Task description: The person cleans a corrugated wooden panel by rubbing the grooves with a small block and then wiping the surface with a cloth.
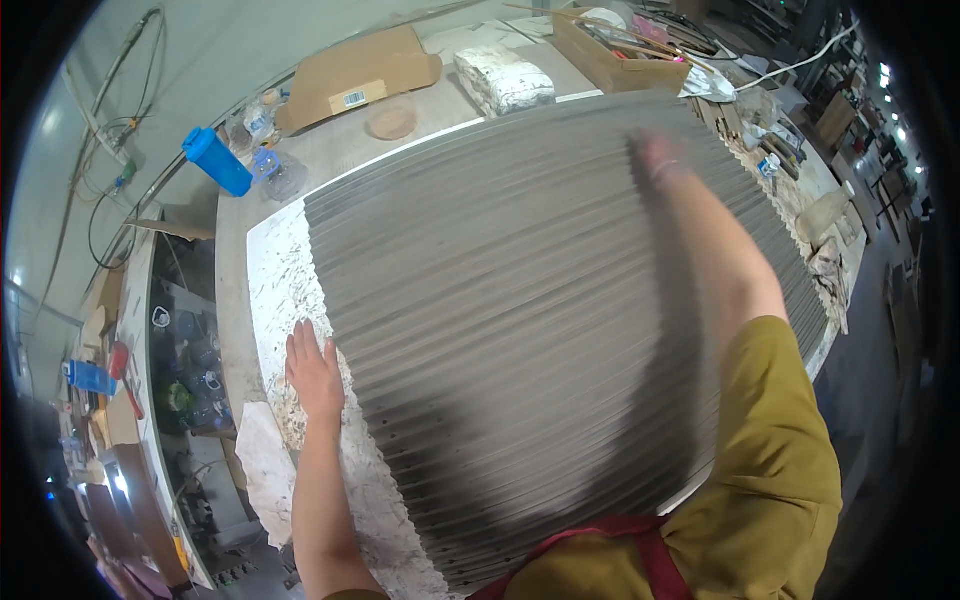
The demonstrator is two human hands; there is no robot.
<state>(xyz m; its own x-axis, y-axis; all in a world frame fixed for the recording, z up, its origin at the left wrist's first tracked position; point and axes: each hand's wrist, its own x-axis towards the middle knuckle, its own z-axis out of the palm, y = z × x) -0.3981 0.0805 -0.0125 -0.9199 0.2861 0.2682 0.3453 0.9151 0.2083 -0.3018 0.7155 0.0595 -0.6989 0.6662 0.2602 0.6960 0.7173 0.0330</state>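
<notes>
A large grey panel [520,290] with fine parallel ridges lies flat in front of me. Beneath it, a white speckled board [283,265] sticks out along the left side, smeared with brownish residue. My left hand [316,380] rests palm down on that strip, fingers stretched out, beside the panel's wavy left edge. At the far right of the panel is my right hand [662,158], over or on the ridges; motion blurs it, so its fingers and anything in them cannot be made out.
Along the back are a blue bottle [217,162], clear plastic bottles [280,178], a flattened cardboard box [360,75], a white wrapped bundle [503,80] and an open carton [600,60] of tools. Scraps and a cloudy bottle [825,212] line the right edge. A cluttered shelf [150,420] stands left.
</notes>
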